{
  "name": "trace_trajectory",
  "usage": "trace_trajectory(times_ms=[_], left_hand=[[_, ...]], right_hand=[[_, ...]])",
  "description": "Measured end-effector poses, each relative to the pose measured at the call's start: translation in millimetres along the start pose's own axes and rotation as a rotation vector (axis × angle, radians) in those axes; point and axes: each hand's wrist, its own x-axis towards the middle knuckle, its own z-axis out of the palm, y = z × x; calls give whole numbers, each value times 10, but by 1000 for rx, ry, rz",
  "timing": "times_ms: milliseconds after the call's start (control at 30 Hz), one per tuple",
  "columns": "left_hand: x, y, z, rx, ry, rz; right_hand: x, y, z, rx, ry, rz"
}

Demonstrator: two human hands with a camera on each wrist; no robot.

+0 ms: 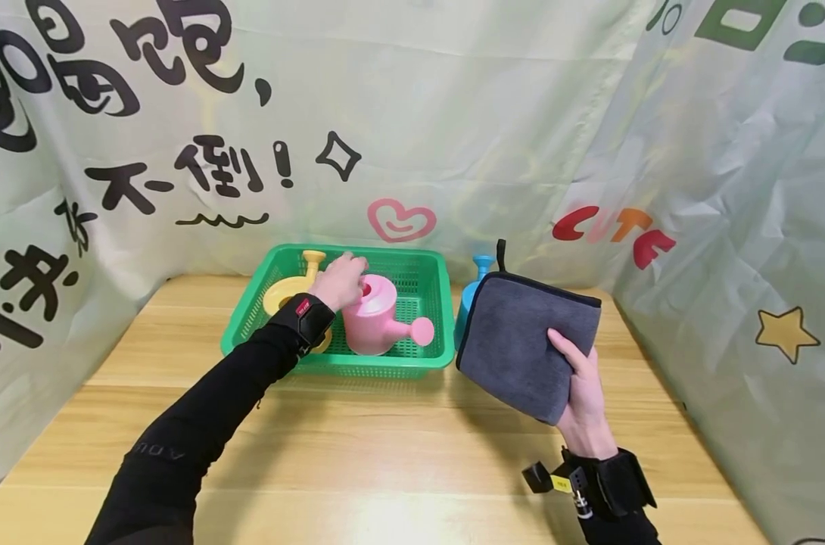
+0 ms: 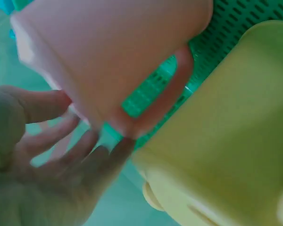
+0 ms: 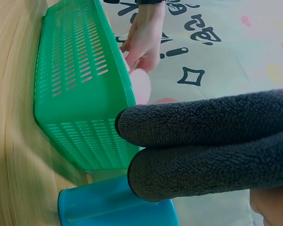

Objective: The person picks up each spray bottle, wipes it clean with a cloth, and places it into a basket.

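Inside the green basket [image 1: 337,371], a pink watering can [image 1: 372,325] stands with its spout toward the right. My left hand [image 1: 340,281] reaches over the can's top and pinches its rim near the handle [image 2: 167,96], thumb and fingertips at the edge. Close beside that hand is a yellow watering can [image 1: 283,291], partly hidden by my wrist. My right hand [image 1: 583,386] grips a folded grey towel [image 1: 515,341] with black trim and a hanging loop, thumb on the near face. Behind the towel, a blue watering can [image 1: 464,314] is mostly hidden.
The basket stands on a wooden table [image 1: 385,462] close to the back. A printed cloth backdrop [image 1: 487,136] rises behind the table and along both sides. The blue can stands just outside the basket's right end.
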Motion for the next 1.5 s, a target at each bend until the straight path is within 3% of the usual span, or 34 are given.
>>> trace_trajectory(times_ms=[100, 167, 267, 433, 600, 767, 1033, 1133, 1200, 1267, 1333, 1500], left_hand=[[-43, 31, 29, 58, 81, 63], [-72, 65, 55, 97, 100, 98], [-106, 110, 104, 128, 85, 118], [-145, 148, 130, 110, 77, 88], [-178, 133, 59, 59, 8, 110], [-187, 39, -45, 143, -62, 168], [-224, -86, -159, 193, -70, 151], [-265, -2, -148, 180, -22, 217], [-303, 134, -110, 118, 5, 280], [-338, 319, -27, -4, 11, 336], [-387, 537, 81, -162, -26, 360], [-603, 1058, 412, -588, -158, 348]], right_hand=[[-1, -5, -8, 0, 19, -14], [-2, -12, -13, 4, 25, -25], [-1, -21, -17, 8, 20, -33], [3, -22, -12, 7, 1, -34], [-1, -18, -11, 10, 3, -35], [-7, -24, -16, 20, 7, -34], [22, -88, -52, 104, -5, -63], [35, -125, -73, 117, 11, -86], [42, -150, -90, 144, 11, -105], [49, -175, -105, 173, 17, -133], [54, -198, -115, 221, 26, -155], [60, -228, -120, 318, 87, -192]])
